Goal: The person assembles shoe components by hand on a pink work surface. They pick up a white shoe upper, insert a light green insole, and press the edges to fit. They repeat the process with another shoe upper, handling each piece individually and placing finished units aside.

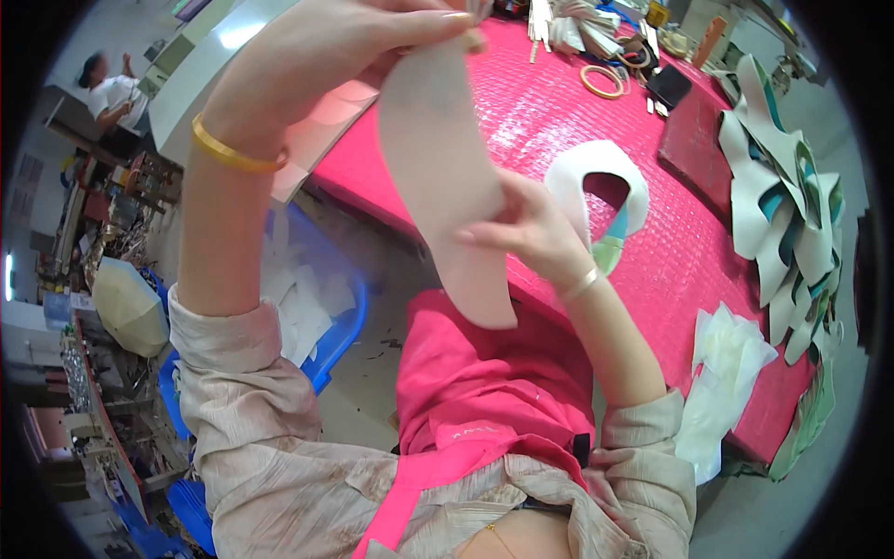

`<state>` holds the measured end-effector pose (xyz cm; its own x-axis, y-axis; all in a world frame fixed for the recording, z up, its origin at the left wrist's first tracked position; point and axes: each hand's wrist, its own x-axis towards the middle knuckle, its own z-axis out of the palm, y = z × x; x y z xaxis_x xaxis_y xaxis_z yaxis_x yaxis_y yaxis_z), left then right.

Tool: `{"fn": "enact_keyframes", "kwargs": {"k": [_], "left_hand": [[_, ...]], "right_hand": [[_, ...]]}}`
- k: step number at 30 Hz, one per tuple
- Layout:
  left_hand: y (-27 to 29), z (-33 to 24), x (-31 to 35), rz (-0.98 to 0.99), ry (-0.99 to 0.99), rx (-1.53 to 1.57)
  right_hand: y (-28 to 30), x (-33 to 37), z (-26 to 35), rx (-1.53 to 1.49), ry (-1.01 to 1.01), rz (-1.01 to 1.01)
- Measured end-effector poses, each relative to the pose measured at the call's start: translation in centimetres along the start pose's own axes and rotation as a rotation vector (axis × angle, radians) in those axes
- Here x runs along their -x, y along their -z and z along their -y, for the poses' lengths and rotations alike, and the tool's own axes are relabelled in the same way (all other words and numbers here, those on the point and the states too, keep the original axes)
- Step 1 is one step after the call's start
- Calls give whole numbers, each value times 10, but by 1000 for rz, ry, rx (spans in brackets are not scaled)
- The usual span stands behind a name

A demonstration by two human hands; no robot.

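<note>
A long, curved, off-white piece of flexible sheet (433, 154) hangs in front of me, above the near edge of the table. My left hand (349, 47) is raised and closed on its upper end, fingers pinched at the top edge. Lower down, my right hand (535, 233) grips the piece's right edge, thumb on the front and fingers behind. Just beyond my right hand, a white horseshoe-shaped piece (566, 177) with a teal and green part lies on the table.
Pink, shiny sheeting covers the table (521, 84). White-and-green cut pieces (754, 224) are heaped along its right side, beside a dark red board (694, 144). Tape rolls (602, 82) lie at the back. A blue chair (349, 321) holds white sheets; a person (116, 102) is far left.
</note>
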<state>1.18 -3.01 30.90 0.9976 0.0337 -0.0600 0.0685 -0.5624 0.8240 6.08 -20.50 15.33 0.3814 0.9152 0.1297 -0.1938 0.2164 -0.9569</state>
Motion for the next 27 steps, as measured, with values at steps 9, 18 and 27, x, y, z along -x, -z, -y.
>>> {"fn": "enact_keyframes", "kwargs": {"k": [9, 18, 27], "left_hand": [[-229, 67, -37, 60, -754, -946], [-202, 32, -57, 371, -253, 270], [-210, 27, -45, 243, -262, 903]], "right_hand": [[72, 266, 16, -178, 390, -1257], [79, 186, 24, -28, 671, -1110], [58, 109, 40, 246, 694, -985]]}}
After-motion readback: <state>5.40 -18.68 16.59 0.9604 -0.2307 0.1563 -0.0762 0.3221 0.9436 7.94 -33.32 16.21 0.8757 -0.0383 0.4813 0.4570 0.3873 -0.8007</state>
